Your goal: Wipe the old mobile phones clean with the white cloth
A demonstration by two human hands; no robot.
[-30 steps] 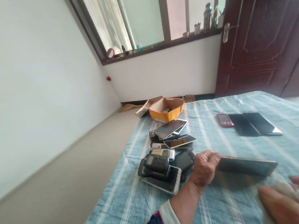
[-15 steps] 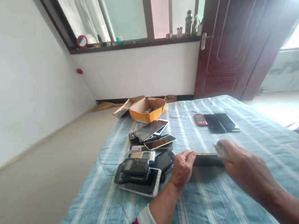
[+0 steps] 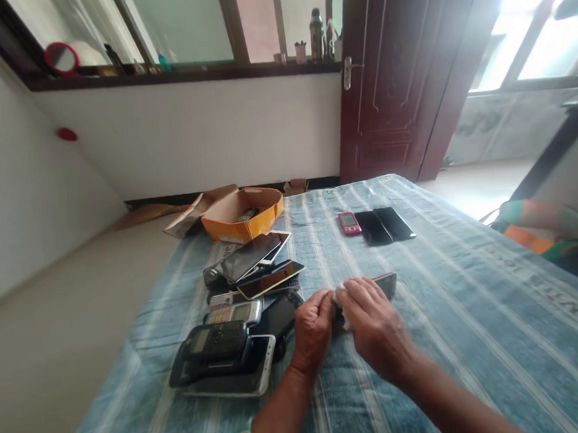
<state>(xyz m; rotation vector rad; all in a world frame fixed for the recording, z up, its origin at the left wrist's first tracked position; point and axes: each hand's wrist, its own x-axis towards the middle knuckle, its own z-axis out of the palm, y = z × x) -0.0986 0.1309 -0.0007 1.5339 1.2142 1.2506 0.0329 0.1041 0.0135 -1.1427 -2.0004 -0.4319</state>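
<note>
My left hand point(image 3: 314, 328) is closed on the near-left end of a dark smartphone point(image 3: 387, 285), thumb along its edge. My right hand point(image 3: 375, 326) presses a crumpled white cloth or tissue point(image 3: 343, 297) against the same phone, close beside the left fingers. Most of the phone is hidden behind the hands; its far right end sticks out. Left of my left hand lies a pile of old phones: a black keypad phone point(image 3: 217, 342) on a white-edged smartphone point(image 3: 263, 368), a silver keypad phone point(image 3: 235, 312) and a yellow-edged smartphone point(image 3: 272, 279).
An open orange cardboard box point(image 3: 244, 230) with a phone inside stands at the bed's far left corner. Farther right, a pink keypad phone point(image 3: 349, 224) lies beside two black smartphones point(image 3: 374, 228). A striped blue sheet point(image 3: 457, 323) covers the bed. Beyond is a dark red door point(image 3: 389, 95).
My right hand has slid left along the phone with the white wipe, up to my left hand. The phone is now tilted differently, and the view has turned right.
</note>
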